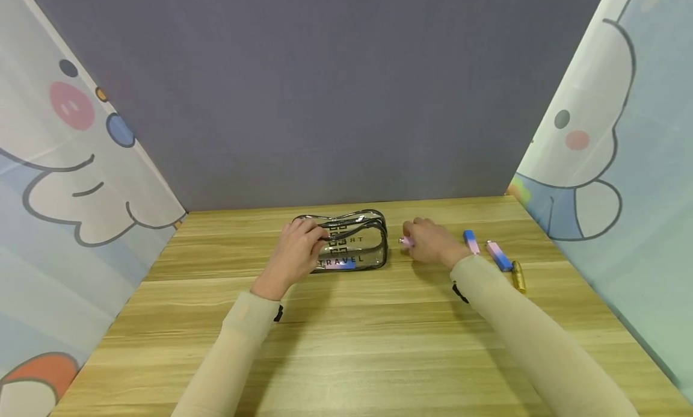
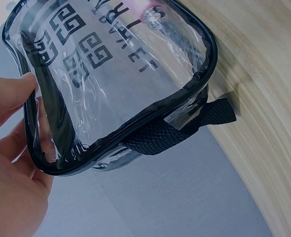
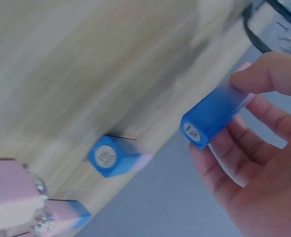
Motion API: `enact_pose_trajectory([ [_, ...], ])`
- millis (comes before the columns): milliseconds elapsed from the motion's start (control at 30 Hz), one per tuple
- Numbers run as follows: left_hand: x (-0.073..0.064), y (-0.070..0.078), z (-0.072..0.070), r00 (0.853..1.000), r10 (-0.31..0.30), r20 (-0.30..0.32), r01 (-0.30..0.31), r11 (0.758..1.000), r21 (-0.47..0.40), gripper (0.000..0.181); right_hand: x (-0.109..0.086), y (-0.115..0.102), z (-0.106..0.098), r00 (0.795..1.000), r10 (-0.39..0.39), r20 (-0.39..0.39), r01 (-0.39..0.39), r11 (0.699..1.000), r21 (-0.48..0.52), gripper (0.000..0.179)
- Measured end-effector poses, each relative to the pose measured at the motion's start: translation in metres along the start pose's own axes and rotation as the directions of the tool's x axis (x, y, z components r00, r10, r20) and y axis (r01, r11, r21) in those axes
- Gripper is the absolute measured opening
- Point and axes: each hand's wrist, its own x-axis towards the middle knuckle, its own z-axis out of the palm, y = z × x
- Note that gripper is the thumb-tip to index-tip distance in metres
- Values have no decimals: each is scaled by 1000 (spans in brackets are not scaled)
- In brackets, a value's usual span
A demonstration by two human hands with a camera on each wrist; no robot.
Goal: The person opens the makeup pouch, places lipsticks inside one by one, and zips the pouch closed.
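A clear zip pouch (image 1: 370,256) with black piping and "TRAVEL" lettering stands on the table. My left hand (image 1: 296,247) grips its upper left edge; in the left wrist view the thumb (image 2: 17,91) lies on the near side, with fingers partly hidden behind the clear plastic. Inside lies a pink-and-blue lipstick (image 1: 341,265), whose silver end shows through the front. Just right of the pouch, my right hand (image 1: 430,242) pinches another square lipstick (image 3: 212,113) between thumb and fingers. Its blue, labelled end points away from the pouch, its pink end toward it.
Right of my right hand lie two more pink-and-blue lipsticks, one farther back (image 1: 471,241) and one nearer (image 1: 499,256). A gold tube (image 1: 518,277) lies beside them. Behind the wooden table (image 1: 346,345) rises a grey panel (image 1: 346,104); printed cartoon curtains hang on both sides.
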Motion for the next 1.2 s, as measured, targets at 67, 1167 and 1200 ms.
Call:
enact_pose_trajectory([
  [67, 0, 0, 0, 1000, -1, 2, 1, 1000, 0, 11, -1, -2, -3, 1000, -5, -14, 5, 1000, 17, 38],
  [1167, 0, 0, -1, 1000, -8, -10, 8, 1000, -19, 11, -7, -25, -44, 969, -24, -247, 137, 882, 451, 29],
  [1200, 0, 0, -1, 1000, -10, -8, 9, 1000, -20, 11, -7, -27, -45, 967, -26, -253, 144, 877, 458, 29],
])
